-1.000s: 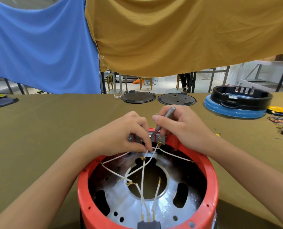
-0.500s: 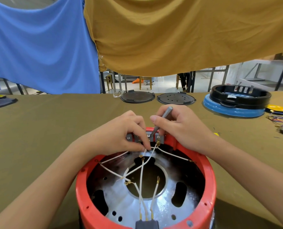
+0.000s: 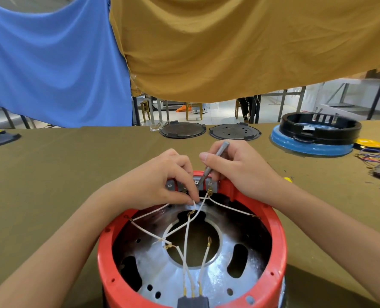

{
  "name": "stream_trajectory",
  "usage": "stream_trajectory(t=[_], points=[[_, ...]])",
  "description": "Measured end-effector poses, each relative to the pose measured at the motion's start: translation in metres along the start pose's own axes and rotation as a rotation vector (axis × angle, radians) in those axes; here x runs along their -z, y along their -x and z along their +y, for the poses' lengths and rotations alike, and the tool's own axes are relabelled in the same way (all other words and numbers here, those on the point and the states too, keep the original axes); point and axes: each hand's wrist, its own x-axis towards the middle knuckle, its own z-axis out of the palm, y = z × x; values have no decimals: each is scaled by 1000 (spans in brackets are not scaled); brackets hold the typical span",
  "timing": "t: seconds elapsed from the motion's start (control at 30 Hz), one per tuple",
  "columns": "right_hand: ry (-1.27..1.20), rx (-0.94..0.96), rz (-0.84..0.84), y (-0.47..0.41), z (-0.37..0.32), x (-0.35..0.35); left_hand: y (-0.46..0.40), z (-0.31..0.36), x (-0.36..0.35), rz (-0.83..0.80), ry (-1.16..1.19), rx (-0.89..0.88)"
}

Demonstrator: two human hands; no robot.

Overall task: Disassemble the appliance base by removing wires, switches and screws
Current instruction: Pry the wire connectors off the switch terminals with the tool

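We lose the red appliance base point(image 3: 280, 252) below the bottom edge | left hand point(image 3: 160, 185) hides part of the grey switch block point(image 3: 170, 186) | screwdriver point(image 3: 214, 161) tip too small to tell.

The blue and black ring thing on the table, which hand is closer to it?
Right. The right hand, gripping a screwdriver, is on the same side as the ring stack, which sits farther back. The left hand pinches a white wire farther away.

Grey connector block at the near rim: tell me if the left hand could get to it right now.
Probably yes. The connector block sits exposed at the red base's open rim, but the left hand first must release the white wire it pinches.
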Motion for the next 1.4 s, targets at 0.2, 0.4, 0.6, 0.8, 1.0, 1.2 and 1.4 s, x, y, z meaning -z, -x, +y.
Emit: stream_trajectory(t=[0.2, 0.4, 0.6, 0.8, 1.0, 1.2, 1.4], points=[[-22, 9, 9, 1, 1, 0, 0, -1, 0, 6, 18, -17], [-110, -8, 16, 2, 0, 0, 0, -4, 0, 83, 172, -4], [-188, 65, 58, 5, -4, 2, 3, -6, 4, 277, 572, 113], [-136, 153, 2, 5, -6, 3, 5, -6, 8, 385, 779, 213], [-77, 244, 0, 7, -7, 3, 3, 0, 6, 353, 897, 196], [-101, 257, 55, 8, -8, 4, 3, 5, 6, 310, 839, 218], [-173, 202, 167, 6, -5, 2, 2, 4, 4, 439, 737, 276]])
